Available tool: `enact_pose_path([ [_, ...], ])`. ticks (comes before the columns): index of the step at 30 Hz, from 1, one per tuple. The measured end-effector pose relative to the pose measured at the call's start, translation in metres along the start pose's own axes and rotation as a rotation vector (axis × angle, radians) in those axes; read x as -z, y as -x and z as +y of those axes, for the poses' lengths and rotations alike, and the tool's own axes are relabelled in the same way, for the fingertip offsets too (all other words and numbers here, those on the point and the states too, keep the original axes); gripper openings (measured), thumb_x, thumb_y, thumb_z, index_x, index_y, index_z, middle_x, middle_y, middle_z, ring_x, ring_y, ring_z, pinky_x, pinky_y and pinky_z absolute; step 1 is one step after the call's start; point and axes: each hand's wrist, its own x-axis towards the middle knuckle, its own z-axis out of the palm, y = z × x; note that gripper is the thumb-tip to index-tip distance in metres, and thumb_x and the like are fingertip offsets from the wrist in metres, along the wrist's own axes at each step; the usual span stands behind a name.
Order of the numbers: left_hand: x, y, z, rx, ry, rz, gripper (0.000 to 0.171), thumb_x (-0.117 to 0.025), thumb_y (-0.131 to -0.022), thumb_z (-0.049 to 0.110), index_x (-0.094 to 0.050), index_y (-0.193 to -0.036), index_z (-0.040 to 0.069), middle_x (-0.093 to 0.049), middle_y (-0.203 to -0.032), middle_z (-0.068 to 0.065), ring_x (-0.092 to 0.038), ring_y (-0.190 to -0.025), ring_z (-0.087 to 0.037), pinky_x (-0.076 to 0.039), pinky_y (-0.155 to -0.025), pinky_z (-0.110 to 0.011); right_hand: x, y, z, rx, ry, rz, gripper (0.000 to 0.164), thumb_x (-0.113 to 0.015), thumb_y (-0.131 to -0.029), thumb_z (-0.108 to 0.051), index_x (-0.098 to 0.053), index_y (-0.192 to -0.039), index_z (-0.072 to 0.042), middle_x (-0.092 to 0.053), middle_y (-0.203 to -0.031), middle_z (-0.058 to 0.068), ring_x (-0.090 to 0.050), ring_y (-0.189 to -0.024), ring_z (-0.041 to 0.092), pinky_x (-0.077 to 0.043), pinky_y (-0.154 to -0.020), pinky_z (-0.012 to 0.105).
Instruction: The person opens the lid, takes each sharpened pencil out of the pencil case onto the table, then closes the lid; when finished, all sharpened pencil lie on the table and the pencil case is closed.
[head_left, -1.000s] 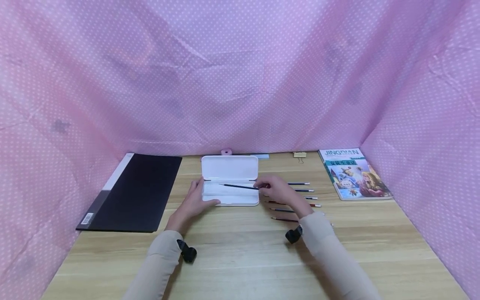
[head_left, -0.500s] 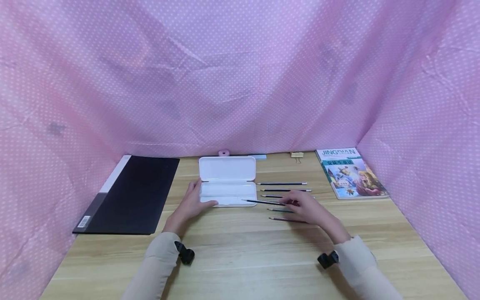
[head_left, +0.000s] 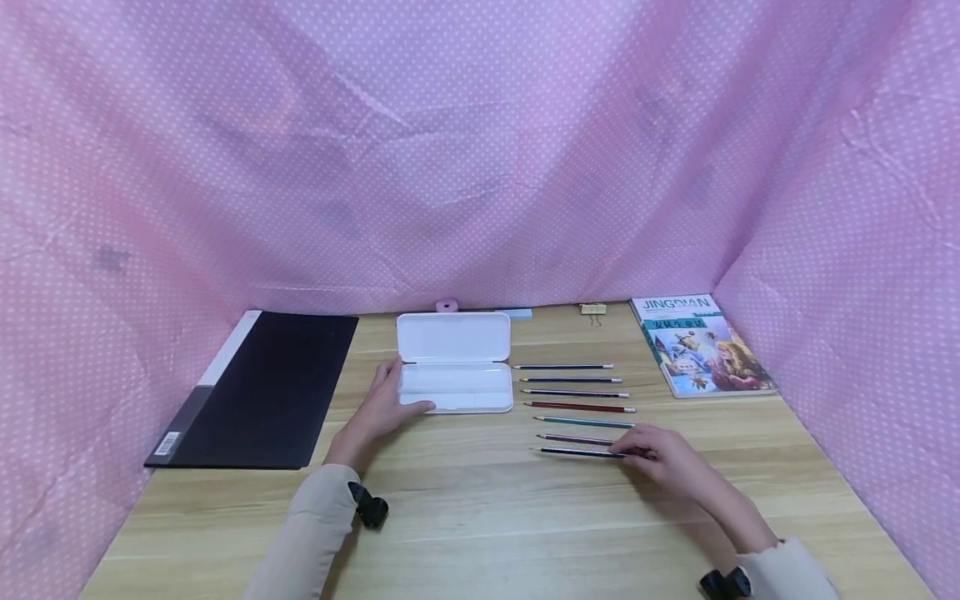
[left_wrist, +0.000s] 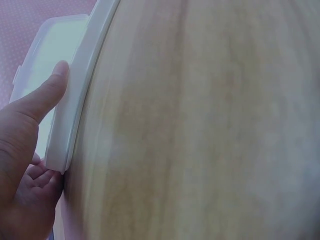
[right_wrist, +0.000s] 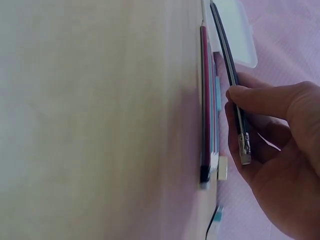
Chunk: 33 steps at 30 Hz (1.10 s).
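A white pencil case point(head_left: 455, 363) lies open on the wooden table point(head_left: 480, 517), its lid point(head_left: 454, 336) folded back. My left hand point(head_left: 382, 406) grips the tray's left end, thumb along its front edge point(left_wrist: 52, 85). My right hand point(head_left: 667, 460) pinches the eraser end of a dark pencil point(head_left: 577, 452) at the front of a row of several pencils point(head_left: 573, 393). In the right wrist view thumb and fingers point(right_wrist: 260, 100) hold that dark pencil point(right_wrist: 230, 75) beside a red pencil point(right_wrist: 205, 100).
A black folder point(head_left: 262, 387) lies at the left. A picture book point(head_left: 701, 346) sits at the back right. A small pink object point(head_left: 446, 306) and a binder clip point(head_left: 594, 310) lie near the back. Pink dotted cloth point(head_left: 480, 150) walls all sides.
My right hand carried the dark pencil out of the case, rightward and toward me, down to the front of the pencil row. The left hand stayed on the case.
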Motion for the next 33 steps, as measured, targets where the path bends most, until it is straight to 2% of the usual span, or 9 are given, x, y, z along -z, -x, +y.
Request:
enact_pose_path([
  [4, 0.000, 0.000, 0.000, 0.012, -0.008, -0.010, 0.112, -0.073, -0.070, 0.052, -0.005, -0.149, 0.010, -0.021, -0.142, -0.019, -0.027, -0.128, -0.030, -0.026, -0.106, -0.045, -0.002, 0.010, 0.007, 0.015, -0.013, 0.004, 0.026, -0.068, -0.077, 0.001, -0.070, -0.096, -0.018, -0.065, -0.093, -0.006, -0.059, -0.086, 0.007, -0.051, -0.073, 0.026],
  [11, -0.001, 0.001, -0.001, 0.003, -0.005, -0.003, 0.112, -0.074, -0.069, 0.053, -0.007, -0.149, 0.010, -0.024, -0.140, -0.018, -0.029, -0.127, -0.030, -0.027, -0.105, -0.045, -0.003, 0.019, 0.018, -0.019, -0.027, 0.016, 0.028, -0.068, -0.078, 0.000, -0.070, -0.096, -0.022, -0.064, -0.093, -0.009, -0.059, -0.086, 0.004, -0.050, -0.074, 0.026],
  [15, 0.000, 0.001, -0.001, 0.011, -0.004, -0.006, 0.113, -0.073, -0.070, 0.053, -0.005, -0.149, 0.009, -0.022, -0.141, -0.019, -0.028, -0.128, -0.031, -0.026, -0.106, -0.045, -0.003, 0.021, 0.022, -0.031, -0.010, 0.020, 0.028, -0.069, -0.078, -0.002, -0.070, -0.096, -0.023, -0.064, -0.093, -0.011, -0.059, -0.087, 0.005, -0.049, -0.075, 0.026],
  [20, 0.000, 0.000, 0.000, 0.025, 0.004, -0.009, 0.112, -0.073, -0.070, 0.053, -0.004, -0.149, 0.012, -0.021, -0.141, -0.017, -0.028, -0.128, -0.030, -0.025, -0.106, -0.044, -0.004, 0.022, 0.023, -0.043, -0.021, 0.021, 0.026, -0.069, -0.078, -0.005, -0.071, -0.097, -0.023, -0.063, -0.092, -0.011, -0.058, -0.085, 0.005, -0.048, -0.073, 0.024],
  [27, -0.001, -0.001, 0.000, -0.006, 0.003, -0.002, 0.111, -0.073, -0.070, 0.053, -0.007, -0.149, 0.013, -0.024, -0.138, -0.017, -0.031, -0.124, -0.030, -0.028, -0.104, -0.046, -0.005, 0.023, 0.024, -0.048, -0.012, 0.027, 0.027, -0.070, -0.077, -0.004, -0.072, -0.096, -0.023, -0.062, -0.091, -0.012, -0.057, -0.083, 0.004, -0.047, -0.071, 0.024],
  [33, -0.001, 0.000, 0.000, -0.004, 0.005, -0.002, 0.111, -0.073, -0.070, 0.053, -0.007, -0.149, 0.012, -0.023, -0.139, -0.017, -0.030, -0.125, -0.030, -0.027, -0.105, -0.046, -0.006, 0.023, 0.024, -0.099, 0.005, 0.001, 0.026, -0.070, -0.078, -0.007, -0.071, -0.097, -0.026, -0.061, -0.093, -0.014, -0.057, -0.086, 0.004, -0.048, -0.075, 0.026],
])
